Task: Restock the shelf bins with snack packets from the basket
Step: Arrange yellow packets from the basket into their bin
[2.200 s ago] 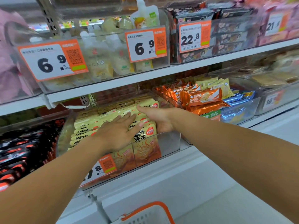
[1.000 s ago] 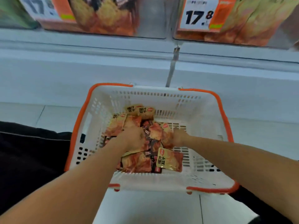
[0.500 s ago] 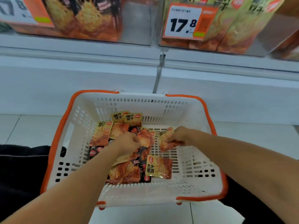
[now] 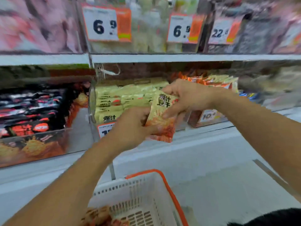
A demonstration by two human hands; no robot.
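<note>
**Both hands on a packet at the yellow bin**

Shop shelving fills the view, blurred by motion. Far left, middle of frame: clear bin of black-and-red packets (image 4: 32,110). Upper shelf above carries price tags (image 4: 106,24) reading 6.9, 6.9 and 22-something, on clear bins of pale goods.

Centre: clear shelf bin (image 4: 92,101) packed with rows of yellow snack packets (image 4: 120,98), their tops showing. In front of it, a yellow-and-orange snack packet (image 4: 160,116) is held upright between both hands, just before the bin's front right corner.

Left hand (image 4: 130,128), centre frame: fingers curled round the packet's lower left edge, thumb on its front side. Right hand (image 4: 187,97), just right of centre: fingers pinch the packet's top, thumb pressed on its right edge.

Right of the hands: bin of orange packets (image 4: 211,80), partly hidden by the right wrist.

Bottom centre: white basket (image 4: 167,186) with orange rim, on the floor below the shelf; a few orange packets (image 4: 101,216) show at its lower left corner.
</note>
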